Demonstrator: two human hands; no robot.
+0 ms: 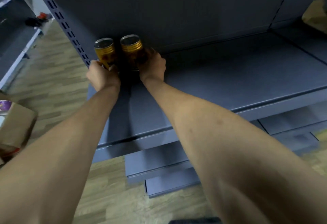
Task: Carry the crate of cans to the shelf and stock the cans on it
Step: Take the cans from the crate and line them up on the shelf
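two gold cans are held at the back left corner of the blue-grey shelf (pixel 230 75), close to the back panel (pixel 177 8). the left can (pixel 104 50) is gripped by the left hand (pixel 101 76): the thumb and the fingers are curled round its lower part. the right can (pixel 132 49) is grasped by the right hand (pixel 154 66), whose fingers are wrapped round the side of the can. both cans are tilted a little, with the tops leaning toward the camera, and their ribbed gold rims and dark tops are seen. the two cans are just beside each other (whether they touch cannot be told). it cannot be told either if their bottoms rest on the shelf, because the hands and a dark shadow cover this part.

the slotted upright post (pixel 65 25) of the shelf is found just left of the left can. lower shelves (pixel 159 161) are seen under the forearms. a wood-pattern floor (pixel 53 61) is visible at the left, and a brown cardboard box (pixel 16 124) stands on it at the left edge. another brown object (pixel 316 15) lies on the shelf at the far right, well apart from the cans. a crate cannot be made out in this view.
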